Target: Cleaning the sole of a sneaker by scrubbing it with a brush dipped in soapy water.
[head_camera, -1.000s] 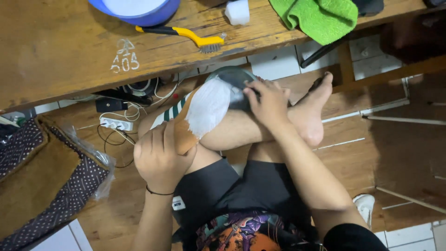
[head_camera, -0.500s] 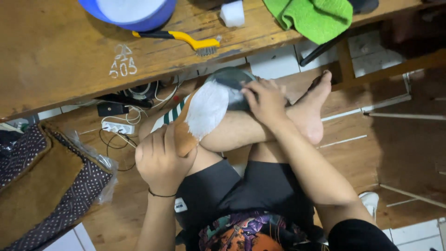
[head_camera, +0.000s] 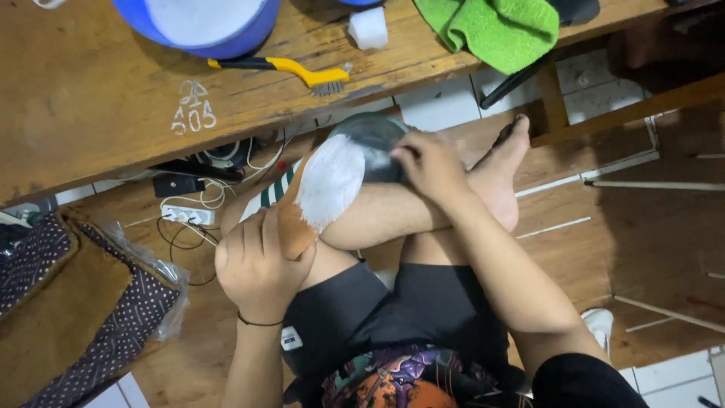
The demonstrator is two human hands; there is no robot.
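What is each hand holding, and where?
The left hand grips the shoe at its tan heel; the right hand presses something dark against its toe.

The shoe (head_camera: 321, 193) gripped by the left hand (head_camera: 260, 264) shows a smooth white sole, a tan suede-like matt heel and a green-and-white striped upper. Under the right hand (head_camera: 430, 162) lies a dark, glossy piece of its toe. The workbench (head_camera: 91, 98) at the far side is worn, unvarnished wood with rough grain. On it: a glossy blue plastic basin (head_camera: 200, 26), a yellow plastic-handled wire brush (head_camera: 298, 73), and a fluffy green cloth (head_camera: 498, 26). The floor (head_camera: 649, 249) is brown, wood-patterned, semi-matt.
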